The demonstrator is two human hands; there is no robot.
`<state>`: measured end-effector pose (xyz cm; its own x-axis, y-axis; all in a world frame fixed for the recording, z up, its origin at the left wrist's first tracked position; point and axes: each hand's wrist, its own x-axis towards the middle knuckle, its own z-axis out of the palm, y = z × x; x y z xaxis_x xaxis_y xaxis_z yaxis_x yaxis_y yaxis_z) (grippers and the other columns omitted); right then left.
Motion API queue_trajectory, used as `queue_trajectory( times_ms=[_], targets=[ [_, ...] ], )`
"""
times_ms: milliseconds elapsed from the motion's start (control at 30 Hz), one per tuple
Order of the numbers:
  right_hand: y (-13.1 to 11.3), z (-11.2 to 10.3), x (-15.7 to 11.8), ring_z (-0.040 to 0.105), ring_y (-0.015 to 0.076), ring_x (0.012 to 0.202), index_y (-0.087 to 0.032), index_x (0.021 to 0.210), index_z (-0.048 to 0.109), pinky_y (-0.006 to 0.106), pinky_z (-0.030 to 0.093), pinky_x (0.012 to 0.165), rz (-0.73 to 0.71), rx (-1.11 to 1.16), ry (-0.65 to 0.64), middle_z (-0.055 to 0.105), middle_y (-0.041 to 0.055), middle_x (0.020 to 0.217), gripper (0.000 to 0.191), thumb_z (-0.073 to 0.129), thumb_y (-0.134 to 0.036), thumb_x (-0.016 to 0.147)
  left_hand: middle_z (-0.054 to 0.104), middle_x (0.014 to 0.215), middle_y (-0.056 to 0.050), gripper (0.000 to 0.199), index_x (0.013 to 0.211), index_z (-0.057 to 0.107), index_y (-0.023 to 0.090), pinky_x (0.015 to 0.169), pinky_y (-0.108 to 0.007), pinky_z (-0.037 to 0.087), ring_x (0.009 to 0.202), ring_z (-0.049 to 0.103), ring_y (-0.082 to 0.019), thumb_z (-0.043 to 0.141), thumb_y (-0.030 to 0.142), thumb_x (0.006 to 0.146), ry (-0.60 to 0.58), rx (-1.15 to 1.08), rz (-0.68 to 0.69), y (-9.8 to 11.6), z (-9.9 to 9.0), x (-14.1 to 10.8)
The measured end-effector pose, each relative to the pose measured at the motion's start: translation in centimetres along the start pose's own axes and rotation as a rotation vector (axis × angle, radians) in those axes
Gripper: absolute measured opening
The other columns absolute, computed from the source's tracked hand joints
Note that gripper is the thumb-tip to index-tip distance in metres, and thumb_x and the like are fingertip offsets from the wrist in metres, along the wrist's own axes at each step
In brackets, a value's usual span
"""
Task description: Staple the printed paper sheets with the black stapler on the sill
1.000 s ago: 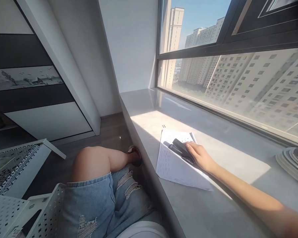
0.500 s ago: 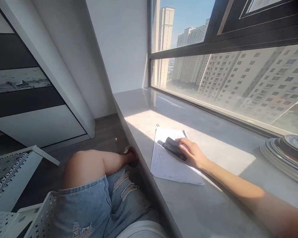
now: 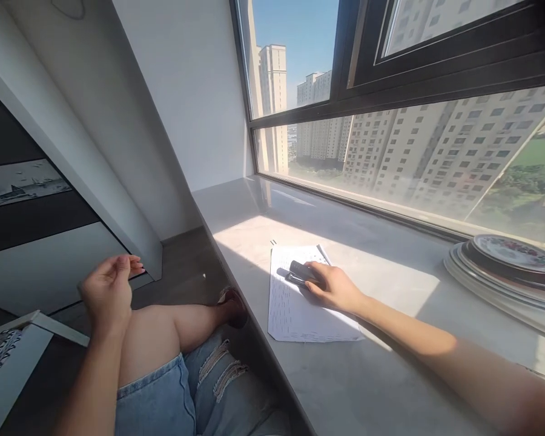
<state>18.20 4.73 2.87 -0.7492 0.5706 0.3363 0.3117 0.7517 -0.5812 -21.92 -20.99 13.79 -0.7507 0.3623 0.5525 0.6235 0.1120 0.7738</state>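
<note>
My right hand [image 3: 333,286] is closed round a black stapler [image 3: 300,274], which rests over a stack of white paper sheets [image 3: 315,324] with rows of small dark marks. The sheets lie partly in sunlight on the pale sill counter [image 3: 345,375]. My left hand [image 3: 109,284] is raised above my knee, away from the counter, with its fingers curled and its thumb against them. Whether anything is pinched there cannot be seen. Beyond the top of the sheets lie small dark strips like staples [image 3: 273,242].
A pile of plates [image 3: 513,257] stands at the right end of the counter. Behind the counter runs a dark-framed window [image 3: 295,115]. At the lower left is a white-edged stand [image 3: 22,357], below a panelled sliding door [image 3: 40,242].
My left hand has come into view at the lower left. My right hand keeps hold of the stapler, which has turned a little over the sheets. The camera view has shifted.
</note>
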Motion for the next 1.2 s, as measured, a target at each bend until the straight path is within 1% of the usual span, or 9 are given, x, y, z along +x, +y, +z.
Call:
queue_trajectory(
  times_ms=[67, 133, 200, 333, 500, 633, 833, 1100, 1200],
  targets=[
    [0.1, -0.1, 0.1, 0.073, 0.0274, 0.080, -0.026, 0.128, 0.067, 0.043, 0.058, 0.076, 0.008, -0.003, 0.012, 0.078, 0.0055, 0.097, 0.033, 0.067, -0.044, 0.100, 0.078, 0.090, -0.005, 0.045, 0.091, 0.077, 0.019, 0.086, -0.042, 0.064, 0.085, 0.076, -0.024, 0.063, 0.059, 0.105, -0.259, -0.014, 0.070, -0.6, 2.5, -0.7],
    [0.3, -0.2, 0.2, 0.075, 0.0292, 0.089, -0.025, 0.128, 0.068, 0.046, 0.060, 0.081, -0.017, 0.025, 0.038, 0.080, 0.0080, 0.106, 0.031, 0.065, -0.043, 0.102, 0.081, 0.092, -0.007, 0.046, 0.087, 0.078, 0.023, 0.088, -0.043, 0.064, 0.088, 0.077, -0.027, 0.061, 0.062, 0.103, -0.580, -0.018, 0.191, -0.1, 6.4, -2.6],
    [0.5, -0.2, 0.5, 0.077, 0.0332, 0.104, -0.026, 0.132, 0.069, 0.051, 0.061, 0.090, -0.058, 0.069, 0.062, 0.080, 0.0122, 0.121, 0.033, 0.064, -0.043, 0.104, 0.083, 0.112, -0.009, 0.041, 0.104, 0.081, 0.025, 0.097, -0.045, 0.063, 0.105, 0.078, -0.030, 0.057, 0.059, 0.106, -0.792, -0.011, 0.306, 1.1, 10.5, -5.2],
    [1.2, -0.4, 1.1, 0.075, 0.0379, 0.121, -0.027, 0.138, 0.071, 0.058, 0.059, 0.103, -0.084, 0.133, 0.053, 0.078, 0.0151, 0.136, 0.041, 0.063, -0.051, 0.106, 0.065, 0.158, -0.011, 0.055, 0.152, 0.062, 0.028, 0.113, -0.048, 0.058, 0.144, 0.063, -0.034, 0.065, 0.056, 0.104, -1.000, 0.058, 0.375, 2.5, 16.1, -10.1],
    [2.0, -0.8, 1.6, 0.075, 0.0368, 0.124, -0.026, 0.135, 0.073, 0.056, 0.059, 0.106, -0.082, 0.171, 0.014, 0.078, 0.0138, 0.136, 0.042, 0.064, -0.055, 0.106, 0.062, 0.160, -0.012, 0.047, 0.144, 0.066, 0.025, 0.127, -0.058, 0.044, 0.152, 0.054, -0.036, 0.068, 0.049, 0.103, -0.988, 0.162, 0.512, 1.3, 18.9, -13.2],
    [2.2, -0.3, 1.5, 0.073, 0.0367, 0.123, -0.026, 0.141, 0.068, 0.057, 0.058, 0.107, -0.091, 0.080, 0.064, 0.077, 0.0148, 0.134, 0.049, 0.069, -0.057, 0.103, 0.066, 0.152, -0.012, 0.042, 0.142, 0.065, 0.025, 0.122, -0.057, 0.046, 0.148, 0.056, -0.035, 0.065, 0.045, 0.105, -0.942, 0.191, 0.539, 1.4, 19.4, -14.0],
    [1.6, 0.4, 1.2, 0.070, 0.0362, 0.106, -0.023, 0.147, 0.062, 0.057, 0.058, 0.096, -0.168, -0.188, 0.095, 0.074, 0.0162, 0.113, 0.049, 0.060, -0.051, 0.107, 0.067, 0.134, -0.015, 0.033, 0.130, 0.064, 0.021, 0.114, -0.056, 0.049, 0.131, 0.062, -0.037, 0.063, 0.041, 0.104, -0.880, 0.276, 0.570, 2.6, 19.9, -14.8],
    [1.4, -0.5, 1.1, 0.074, 0.0339, 0.115, -0.026, 0.141, 0.067, 0.052, 0.058, 0.101, -0.139, 0.083, 0.024, 0.077, 0.0146, 0.129, 0.049, 0.059, -0.061, 0.108, 0.063, 0.138, -0.015, 0.042, 0.134, 0.061, 0.022, 0.120, -0.059, 0.044, 0.137, 0.059, -0.038, 0.069, 0.048, 0.103, -0.901, 0.244, 0.586, 2.5, 19.9, -15.1],
    [1.8, -0.9, 1.4, 0.073, 0.0310, 0.114, -0.026, 0.127, 0.073, 0.049, 0.056, 0.103, -0.025, 0.239, 0.093, 0.079, 0.0099, 0.125, 0.051, 0.044, -0.065, 0.112, 0.064, 0.132, -0.013, 0.042, 0.131, 0.061, 0.023, 0.115, -0.058, 0.048, 0.130, 0.061, -0.038, 0.071, 0.049, 0.100, -0.897, 0.239, 0.557, 2.8, 19.6, -15.1]
  ],
)
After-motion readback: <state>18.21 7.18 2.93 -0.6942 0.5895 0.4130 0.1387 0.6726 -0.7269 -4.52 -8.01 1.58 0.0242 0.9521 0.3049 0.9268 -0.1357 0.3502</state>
